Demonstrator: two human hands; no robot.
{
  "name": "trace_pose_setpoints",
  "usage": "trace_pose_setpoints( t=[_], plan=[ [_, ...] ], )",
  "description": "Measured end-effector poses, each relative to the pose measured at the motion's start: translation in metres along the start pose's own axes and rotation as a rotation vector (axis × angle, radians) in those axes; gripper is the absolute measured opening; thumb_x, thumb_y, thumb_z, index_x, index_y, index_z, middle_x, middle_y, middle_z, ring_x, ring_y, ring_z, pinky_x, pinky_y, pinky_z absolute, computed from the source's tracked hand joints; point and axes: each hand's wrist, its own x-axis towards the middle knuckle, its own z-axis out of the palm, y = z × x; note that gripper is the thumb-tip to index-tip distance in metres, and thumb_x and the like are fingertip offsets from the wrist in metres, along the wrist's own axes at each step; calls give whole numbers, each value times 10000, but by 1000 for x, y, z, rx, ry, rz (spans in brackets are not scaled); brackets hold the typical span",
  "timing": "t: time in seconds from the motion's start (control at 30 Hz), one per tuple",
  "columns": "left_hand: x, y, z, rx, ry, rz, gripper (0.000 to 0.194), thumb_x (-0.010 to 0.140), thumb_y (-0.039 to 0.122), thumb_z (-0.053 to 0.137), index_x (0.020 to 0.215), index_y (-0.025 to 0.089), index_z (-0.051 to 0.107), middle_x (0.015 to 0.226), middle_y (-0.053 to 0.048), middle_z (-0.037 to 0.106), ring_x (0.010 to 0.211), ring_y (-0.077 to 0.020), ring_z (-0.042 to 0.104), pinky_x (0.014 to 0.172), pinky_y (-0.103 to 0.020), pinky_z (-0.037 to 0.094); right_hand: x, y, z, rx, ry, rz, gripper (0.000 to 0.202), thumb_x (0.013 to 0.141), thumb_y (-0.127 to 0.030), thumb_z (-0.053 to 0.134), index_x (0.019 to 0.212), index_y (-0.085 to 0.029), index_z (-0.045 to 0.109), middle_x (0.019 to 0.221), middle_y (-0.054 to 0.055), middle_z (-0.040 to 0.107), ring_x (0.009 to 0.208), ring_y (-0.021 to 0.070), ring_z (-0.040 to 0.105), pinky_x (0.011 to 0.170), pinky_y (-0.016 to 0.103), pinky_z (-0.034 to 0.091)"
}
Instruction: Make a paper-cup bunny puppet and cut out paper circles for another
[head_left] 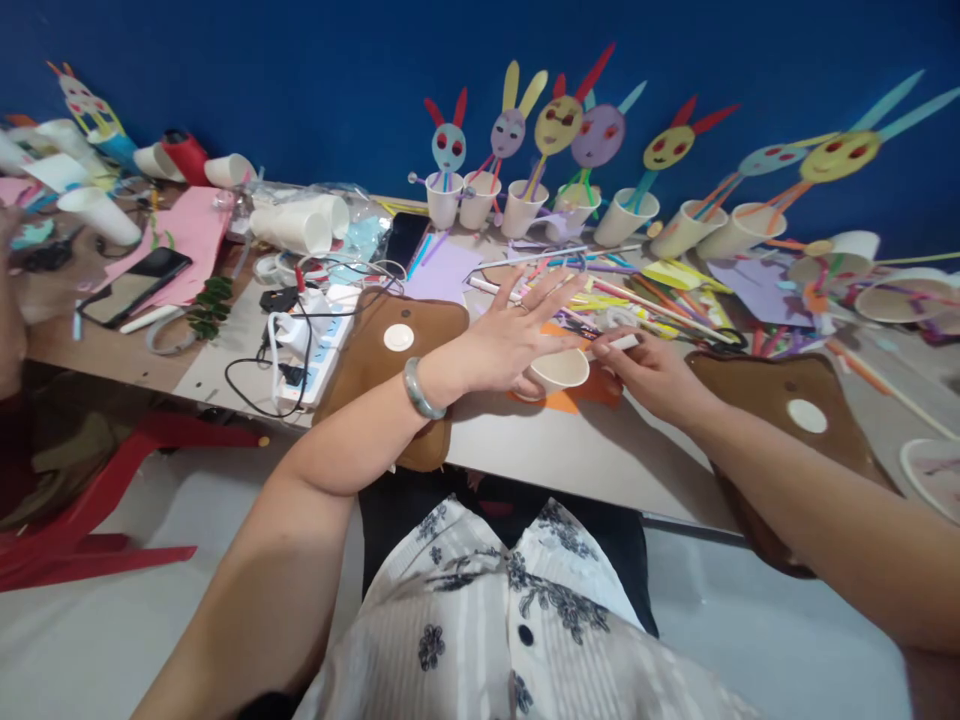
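Observation:
A paper cup [561, 372] stands on the table in front of me, its opening facing up toward me. My left hand [514, 335] reaches across at the cup's left side, fingers spread and stretched out. Its thumb lies against the cup's near left side. To the right of the cup, my right hand [649, 370] is closed around a short white stick [622, 343], whose kind I cannot make out. Its fingertips are close to the cup's rim. Orange paper [600, 388] lies under and beside the cup.
Rabbit-faced paper figures in cups [529, 208] line the back wall. Coloured sticks [660, 305] lie beyond my hands. Brown pouches [427, 440] flank the work spot. A power strip [319, 345] with cables, a phone [135, 285] and another person's arm [11, 300] are at left.

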Motion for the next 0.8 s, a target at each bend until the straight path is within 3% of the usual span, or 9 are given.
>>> trace_pose_setpoints(
  t=[0.13,0.23,0.33,0.57,0.7,0.8],
  plan=[
    [1,4,-3,-65,17,-40,518,722,308,872,1218,313,721,1654,-93,369,1592,-433,225,1218,-754,201,-22,1,7,32,54,0,525,795,-713,758,868,-226,577,531,-41,588,448,115,492,476,263,370],
    [1,4,-3,-65,-1,-49,496,740,338,867,1213,302,723,1663,-107,363,1592,-427,225,1229,-738,195,-36,2,10,-22,96,-26,489,857,-694,706,871,-221,585,592,-19,646,463,106,498,501,260,382],
    [1,4,-4,-100,31,-48,495,739,352,871,1209,298,726,1663,-113,367,1581,-421,251,1237,-717,204,-47,2,12,-82,116,-60,425,922,-644,660,865,-227,608,557,-24,616,466,113,495,521,265,390],
    [-1,5,-6,-69,-23,-48,499,753,362,843,1234,301,724,1685,-106,338,1589,-430,235,1239,-733,163,-61,1,18,-46,95,-32,442,923,-636,659,837,-203,642,540,-7,602,465,109,481,495,252,385],
    [2,3,-6,-140,-25,-58,592,659,370,905,1222,293,738,1641,-124,423,1578,-446,259,1267,-706,99,-69,-8,14,151,124,47,413,857,-600,755,816,-204,644,607,16,663,444,94,460,444,240,359],
    [5,-5,-10,-250,-52,-87,604,668,424,897,1230,276,734,1499,-134,588,1498,-426,416,1274,-671,143,-74,-16,6,392,185,162,453,701,-583,884,762,-218,622,561,-6,622,448,100,480,415,218,352]
  ],
)
